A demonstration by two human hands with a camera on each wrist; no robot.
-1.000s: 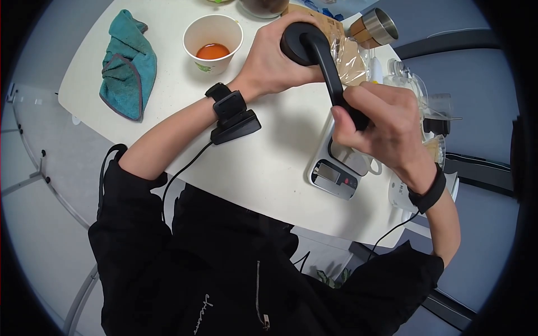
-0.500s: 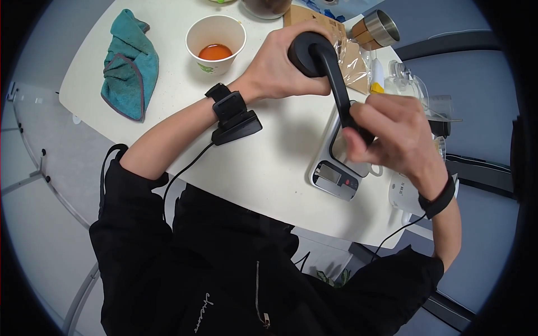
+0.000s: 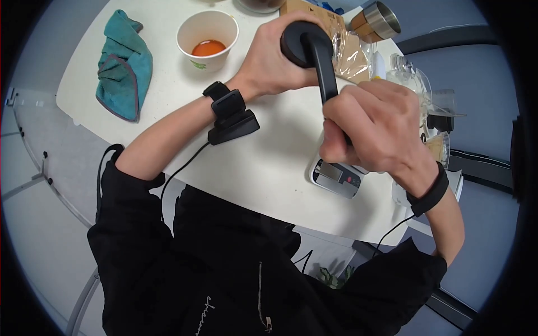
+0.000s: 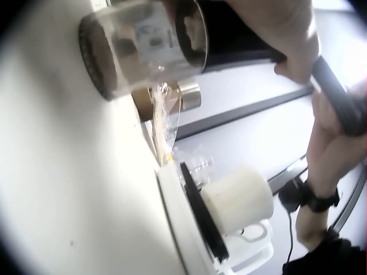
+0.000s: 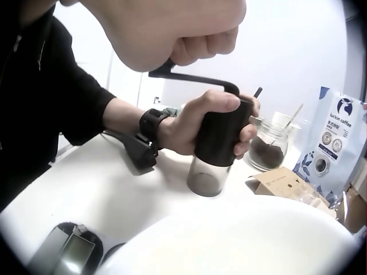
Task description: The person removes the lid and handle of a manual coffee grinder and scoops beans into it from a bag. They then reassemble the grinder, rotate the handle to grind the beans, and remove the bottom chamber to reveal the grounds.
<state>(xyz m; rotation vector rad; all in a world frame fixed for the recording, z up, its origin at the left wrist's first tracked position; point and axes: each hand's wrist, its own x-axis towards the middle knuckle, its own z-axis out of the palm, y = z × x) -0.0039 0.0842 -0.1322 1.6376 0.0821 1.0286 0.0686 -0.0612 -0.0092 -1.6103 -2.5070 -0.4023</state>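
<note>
For smooth cranking, you are probably wanting to brace the grinder (image 5: 218,137) firmly and turn its crank (image 3: 325,73) in level circles. Your left hand (image 3: 274,59) is wrapping its fingers round the black upper body, and your right hand (image 3: 384,126) is gripping the crank's near end. The grinder is sitting at or just above the bench (image 3: 252,173), right of the paper cup (image 3: 204,28).

Free tabletop (image 3: 280,145) lies between the left hand (image 3: 276,60) and the obstructing scale (image 3: 335,179).
</note>
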